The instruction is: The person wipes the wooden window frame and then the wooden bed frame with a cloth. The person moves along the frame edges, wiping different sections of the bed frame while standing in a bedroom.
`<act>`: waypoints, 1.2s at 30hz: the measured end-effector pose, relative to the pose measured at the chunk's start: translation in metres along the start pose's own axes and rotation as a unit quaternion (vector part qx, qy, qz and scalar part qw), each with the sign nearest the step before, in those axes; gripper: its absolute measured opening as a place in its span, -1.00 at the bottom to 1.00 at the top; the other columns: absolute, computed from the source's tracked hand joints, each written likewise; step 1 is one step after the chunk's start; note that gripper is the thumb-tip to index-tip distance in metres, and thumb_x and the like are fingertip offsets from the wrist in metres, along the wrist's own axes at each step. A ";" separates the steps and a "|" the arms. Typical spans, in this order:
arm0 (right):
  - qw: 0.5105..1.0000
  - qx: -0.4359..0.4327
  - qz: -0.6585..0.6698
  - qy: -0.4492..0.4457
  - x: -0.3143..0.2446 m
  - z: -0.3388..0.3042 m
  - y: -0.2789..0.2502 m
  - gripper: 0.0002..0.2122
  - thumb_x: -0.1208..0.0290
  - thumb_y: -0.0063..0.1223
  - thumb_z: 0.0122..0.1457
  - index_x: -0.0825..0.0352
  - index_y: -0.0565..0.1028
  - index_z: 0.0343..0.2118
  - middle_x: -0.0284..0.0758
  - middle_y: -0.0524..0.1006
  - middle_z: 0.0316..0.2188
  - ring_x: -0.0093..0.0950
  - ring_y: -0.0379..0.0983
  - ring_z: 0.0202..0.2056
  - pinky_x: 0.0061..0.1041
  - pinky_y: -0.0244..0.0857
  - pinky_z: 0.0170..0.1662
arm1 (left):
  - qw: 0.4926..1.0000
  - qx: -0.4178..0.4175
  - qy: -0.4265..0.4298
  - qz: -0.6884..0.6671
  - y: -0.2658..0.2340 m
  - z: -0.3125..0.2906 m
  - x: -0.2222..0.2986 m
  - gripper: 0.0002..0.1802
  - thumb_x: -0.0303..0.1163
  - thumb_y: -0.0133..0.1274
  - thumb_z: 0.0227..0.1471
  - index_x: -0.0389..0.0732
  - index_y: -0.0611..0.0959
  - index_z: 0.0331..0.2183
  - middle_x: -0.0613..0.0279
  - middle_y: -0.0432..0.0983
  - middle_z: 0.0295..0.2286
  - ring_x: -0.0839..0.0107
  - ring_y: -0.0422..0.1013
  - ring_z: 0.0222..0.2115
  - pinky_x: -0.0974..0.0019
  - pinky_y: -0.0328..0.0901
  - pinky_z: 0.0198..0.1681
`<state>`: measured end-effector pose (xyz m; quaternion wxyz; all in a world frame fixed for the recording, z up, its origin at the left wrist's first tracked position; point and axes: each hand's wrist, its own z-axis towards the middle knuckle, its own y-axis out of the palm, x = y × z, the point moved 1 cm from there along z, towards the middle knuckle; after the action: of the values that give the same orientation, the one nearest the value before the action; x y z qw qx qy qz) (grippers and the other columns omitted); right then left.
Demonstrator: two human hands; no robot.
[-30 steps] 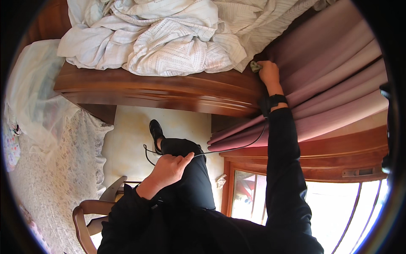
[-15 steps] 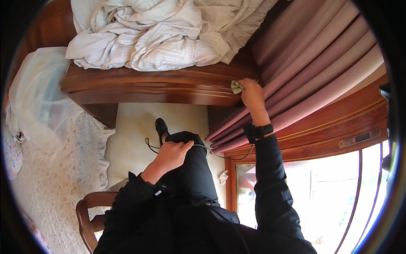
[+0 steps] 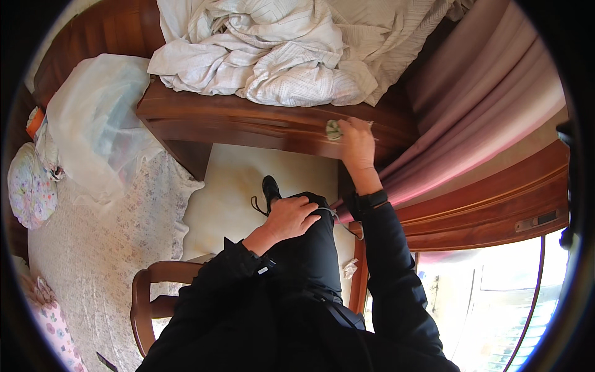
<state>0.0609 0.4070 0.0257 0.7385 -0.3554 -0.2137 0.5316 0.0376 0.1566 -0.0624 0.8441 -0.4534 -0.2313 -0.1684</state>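
Observation:
My right hand (image 3: 357, 146) is closed around a crumpled pale green cloth (image 3: 333, 130), which lies against the polished brown wooden bed edge (image 3: 248, 127). Part of the cloth is hidden behind my fingers. A dark band sits on my right wrist. My left hand (image 3: 290, 218) rests on my raised knee, its fingers stretched out over the dark trousers. A thin grey cable (image 3: 328, 211) passes by that hand and shows on both sides of it; the stretch in between is hidden.
Rumpled white bedding (image 3: 266, 56) covers the bed top. Pink curtains (image 3: 471, 118) hang at the right above a wooden window frame (image 3: 483, 198). To the left are a lace-covered surface (image 3: 111, 248), a translucent plastic sheet (image 3: 93, 124) and a wooden chair (image 3: 144, 297).
My right hand has slid left along the wooden edge with the cloth, away from the curtain. The whole view has swung left. My left hand stays on the knee.

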 end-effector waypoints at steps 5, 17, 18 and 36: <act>0.948 -0.115 0.289 0.060 -0.061 0.004 -0.022 -0.70 0.50 0.22 0.08 0.33 0.71 -0.09 -0.20 0.72 -0.27 -0.11 0.65 -0.24 -0.27 0.53 -0.10 | 0.966 0.107 -0.126 -0.200 -0.029 0.016 -0.010 -0.46 -0.33 0.29 0.22 -0.22 0.56 0.18 0.06 0.55 0.05 0.20 0.54 0.04 0.18 0.48 0.00; 0.730 -0.213 0.606 0.232 -0.098 -0.053 -0.069 -0.54 0.55 0.24 0.20 0.37 0.56 0.20 -0.23 0.71 -0.07 -0.48 0.64 -0.13 -0.48 0.52 -0.07 | 0.814 0.172 -0.298 -0.469 -0.075 0.033 -0.031 -0.72 -0.48 0.21 0.29 -0.25 0.68 0.02 0.36 0.66 -0.22 0.61 0.54 -0.25 0.42 0.47 -0.18; 0.792 -0.191 0.540 0.210 -0.093 -0.059 -0.076 -0.56 0.54 0.23 0.21 0.37 0.58 0.18 -0.19 0.71 -0.07 -0.41 0.66 -0.12 -0.44 0.53 -0.07 | 0.838 0.188 -0.283 -0.427 -0.086 0.035 -0.041 -0.72 -0.47 0.22 0.27 -0.24 0.68 0.01 0.35 0.65 -0.21 0.60 0.54 -0.25 0.41 0.48 -0.21; 0.973 -0.113 0.199 0.016 -0.107 -0.160 -0.026 -0.88 0.53 0.25 0.04 0.27 0.70 -0.33 -0.38 0.60 -0.23 -0.25 0.50 -0.14 -0.28 0.48 -0.05 | 0.951 0.159 0.089 0.249 -0.126 0.128 -0.120 -0.77 -0.59 0.18 -0.11 -0.20 0.76 -0.31 0.23 0.63 -0.34 0.13 0.54 -0.23 0.08 0.42 -0.15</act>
<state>0.1522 0.2541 -0.0531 0.5766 -0.4802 -0.1855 0.6344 -0.1550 0.2061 0.0206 0.9376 -0.3393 -0.0593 0.0464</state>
